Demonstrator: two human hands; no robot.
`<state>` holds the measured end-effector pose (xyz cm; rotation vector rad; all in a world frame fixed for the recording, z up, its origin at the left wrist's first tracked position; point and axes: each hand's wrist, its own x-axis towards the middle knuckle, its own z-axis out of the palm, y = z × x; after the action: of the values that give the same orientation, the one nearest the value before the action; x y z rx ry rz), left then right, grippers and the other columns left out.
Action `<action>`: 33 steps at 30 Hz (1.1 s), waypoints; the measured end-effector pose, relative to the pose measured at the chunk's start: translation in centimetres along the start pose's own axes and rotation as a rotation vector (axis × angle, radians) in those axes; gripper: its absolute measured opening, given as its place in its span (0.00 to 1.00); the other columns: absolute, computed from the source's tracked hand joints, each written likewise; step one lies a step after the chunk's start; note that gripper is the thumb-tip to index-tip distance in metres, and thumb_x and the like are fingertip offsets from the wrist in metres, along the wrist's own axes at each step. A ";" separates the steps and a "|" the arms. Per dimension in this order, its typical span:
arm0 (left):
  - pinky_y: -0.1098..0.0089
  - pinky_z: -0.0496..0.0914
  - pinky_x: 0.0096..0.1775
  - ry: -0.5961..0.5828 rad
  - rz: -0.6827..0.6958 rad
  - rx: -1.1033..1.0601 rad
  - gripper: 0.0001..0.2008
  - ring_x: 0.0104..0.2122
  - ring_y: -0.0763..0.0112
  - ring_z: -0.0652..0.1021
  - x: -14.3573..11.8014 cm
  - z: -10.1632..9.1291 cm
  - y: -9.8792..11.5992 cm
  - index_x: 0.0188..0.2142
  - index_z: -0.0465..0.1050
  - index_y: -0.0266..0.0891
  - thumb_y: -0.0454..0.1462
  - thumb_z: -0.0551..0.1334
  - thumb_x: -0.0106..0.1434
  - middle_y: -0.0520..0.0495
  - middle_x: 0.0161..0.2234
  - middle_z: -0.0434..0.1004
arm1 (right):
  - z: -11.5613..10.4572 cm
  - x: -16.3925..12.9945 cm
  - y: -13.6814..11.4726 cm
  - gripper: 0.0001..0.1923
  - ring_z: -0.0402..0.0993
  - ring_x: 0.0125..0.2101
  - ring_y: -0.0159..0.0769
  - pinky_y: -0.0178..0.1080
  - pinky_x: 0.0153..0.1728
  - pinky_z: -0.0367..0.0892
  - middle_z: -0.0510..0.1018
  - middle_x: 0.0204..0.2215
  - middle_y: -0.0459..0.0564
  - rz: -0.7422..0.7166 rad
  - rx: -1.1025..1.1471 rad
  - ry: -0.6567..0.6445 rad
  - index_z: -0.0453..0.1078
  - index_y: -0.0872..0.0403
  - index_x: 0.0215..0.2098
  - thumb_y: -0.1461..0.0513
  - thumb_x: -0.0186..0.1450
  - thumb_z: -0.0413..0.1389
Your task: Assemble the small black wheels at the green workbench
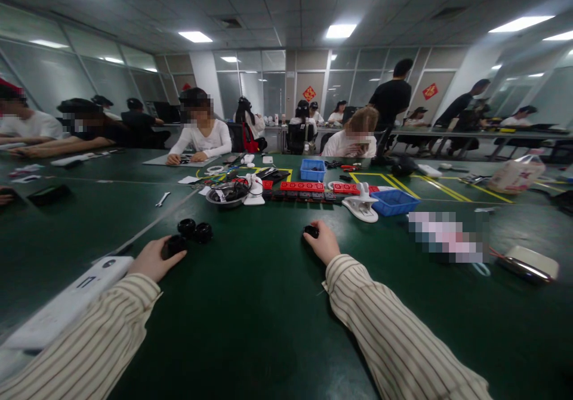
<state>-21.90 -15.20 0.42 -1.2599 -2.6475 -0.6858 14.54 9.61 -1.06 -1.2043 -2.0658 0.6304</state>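
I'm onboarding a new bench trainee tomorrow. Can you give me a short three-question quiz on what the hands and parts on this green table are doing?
1. True or false: the left hand grips a small round black plastic part.
2. How many more round black parts lie loose just beyond the left hand? A) two B) five
3. Fill in: the right hand closes on a small ____ part on the dark green table.

Key: 1 true; 2 A; 3 black.
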 end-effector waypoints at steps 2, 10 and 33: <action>0.56 0.65 0.47 0.220 0.047 0.043 0.33 0.44 0.51 0.69 -0.9 -0.5 1.3 0.50 0.61 0.29 0.52 0.55 0.53 0.36 0.41 0.67 | 0.0 0.0 0.0 0.18 0.67 0.43 0.37 0.38 0.44 0.61 0.70 0.41 0.52 -0.008 0.012 -0.002 0.63 0.56 0.45 0.61 0.56 0.56; 0.60 0.63 0.49 0.105 0.855 -0.187 0.22 0.47 0.58 0.67 -7.2 3.0 15.8 0.51 0.60 0.38 0.42 0.55 0.58 0.41 0.46 0.64 | 0.3 -0.2 -0.1 0.25 0.67 0.41 0.36 0.38 0.45 0.61 0.71 0.39 0.48 -0.071 0.091 -0.054 0.63 0.54 0.48 0.60 0.53 0.60; 0.57 0.59 0.53 -0.277 0.740 -0.170 0.20 0.51 0.61 0.64 -0.9 8.5 16.3 0.52 0.62 0.40 0.42 0.46 0.64 0.43 0.51 0.64 | 0.2 0.4 0.8 0.20 0.68 0.35 0.33 0.35 0.38 0.63 0.71 0.35 0.48 0.018 0.101 0.013 0.61 0.55 0.50 0.59 0.61 0.53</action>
<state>-8.19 -3.04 -1.81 -2.3275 -2.0455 -0.6391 14.70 10.29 -1.65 -1.1672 -1.9900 0.7246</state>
